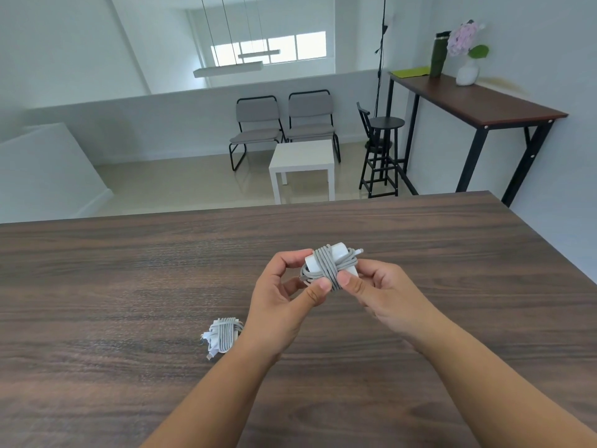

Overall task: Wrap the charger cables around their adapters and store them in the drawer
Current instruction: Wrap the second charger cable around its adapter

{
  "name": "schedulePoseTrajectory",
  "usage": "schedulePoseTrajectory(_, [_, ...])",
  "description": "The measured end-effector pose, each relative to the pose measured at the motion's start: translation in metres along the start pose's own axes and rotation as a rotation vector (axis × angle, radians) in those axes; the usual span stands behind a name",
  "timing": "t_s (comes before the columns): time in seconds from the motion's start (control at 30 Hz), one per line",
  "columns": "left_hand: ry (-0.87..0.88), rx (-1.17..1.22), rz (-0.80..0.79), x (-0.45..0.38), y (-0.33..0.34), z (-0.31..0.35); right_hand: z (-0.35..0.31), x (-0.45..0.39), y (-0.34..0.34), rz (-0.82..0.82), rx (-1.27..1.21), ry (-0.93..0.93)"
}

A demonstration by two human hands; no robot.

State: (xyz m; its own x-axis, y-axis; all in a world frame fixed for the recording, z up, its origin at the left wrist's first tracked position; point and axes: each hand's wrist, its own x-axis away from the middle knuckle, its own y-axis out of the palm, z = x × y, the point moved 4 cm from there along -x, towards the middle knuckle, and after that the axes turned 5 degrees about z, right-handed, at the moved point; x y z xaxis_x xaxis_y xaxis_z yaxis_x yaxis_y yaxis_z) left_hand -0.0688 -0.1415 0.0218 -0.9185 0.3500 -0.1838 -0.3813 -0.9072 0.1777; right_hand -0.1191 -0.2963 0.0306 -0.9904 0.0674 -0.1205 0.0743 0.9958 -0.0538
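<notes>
Above the dark wood-grain table (129,270), both hands hold a white charger adapter (339,253) with a grey braided cable (329,266) wound many times round its middle. The adapter's long axis runs roughly left to right, tilted slightly up toward the far right, where a white connector tip (359,251) pokes out just past the adapter. The left hand (284,305) curls round the adapter's left end, thumb pressing the coils from the near side. The right hand (381,292) pinches the right end, its thumb on the wraps beside the left thumb. Left of and nearer than the held adapter, well apart from it, a second wrapped charger (223,336) lies on the table just beside the left wrist, its connector end pointing toward the near edge. Beyond the table stand a white side table (302,163), two grey chairs (284,124) and a black stool (384,150).
</notes>
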Motion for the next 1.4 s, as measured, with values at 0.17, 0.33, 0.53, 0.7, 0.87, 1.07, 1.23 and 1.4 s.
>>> schedulePoseTrajectory(0.17, [-0.028,0.011,-0.044,0.0,0.0,0.001,-0.005,0.005,0.0,-0.001,-0.015,0.012])
schedulePoseTrajectory(0.33, [-0.114,0.089,-0.141,0.002,-0.011,-0.002,0.0,0.002,0.004,0.002,0.052,-0.031])
schedulePoseTrajectory(0.53, [-0.14,-0.162,-0.302,-0.001,-0.019,0.006,0.003,0.004,0.01,-0.045,0.127,-0.041])
schedulePoseTrajectory(0.7, [-0.078,-0.352,-0.482,-0.004,-0.017,0.02,-0.002,0.002,0.006,-0.118,0.138,-0.017])
schedulePoseTrajectory(0.87, [-0.077,-0.315,-0.491,-0.005,-0.013,0.023,0.004,0.008,0.01,-0.201,-0.084,0.11])
schedulePoseTrajectory(1.07, [-0.067,-0.167,-0.459,-0.005,-0.002,0.025,0.003,0.01,0.008,-0.241,-0.239,0.126])
schedulePoseTrajectory(1.23, [0.002,-0.101,-0.33,-0.004,0.005,0.025,0.007,0.009,0.007,-0.167,-0.274,0.184])
schedulePoseTrajectory(1.4, [0.079,-0.183,-0.313,-0.001,0.009,0.022,0.004,0.013,0.006,-0.074,-0.282,0.198])
